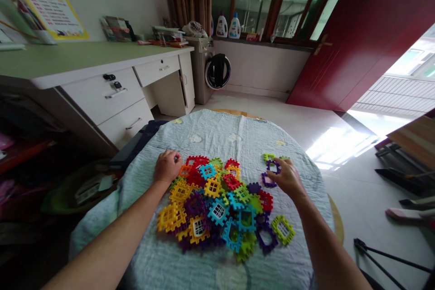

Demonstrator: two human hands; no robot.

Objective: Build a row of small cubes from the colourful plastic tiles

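Observation:
A heap of flat, toothed plastic building tiles [220, 201] in yellow, red, blue, green and purple lies on a round table covered with a pale blue quilted cloth [217, 133]. My left hand [167, 166] rests curled at the heap's far left edge, fingers closed; what is in it is hidden. My right hand [287, 176] is at the far right edge, fingertips pinched on a purple tile [273, 166]. A second purple tile [268, 180] lies just below it, and a green tile [269, 157] lies beyond.
A pale green desk with white drawers [112, 93] stands to the left, a washing machine [208, 72] behind it. A dark red door [360, 36] stands open on the right. Dark tripod legs [377, 258] and clutter line the floor at right; bags lie at left.

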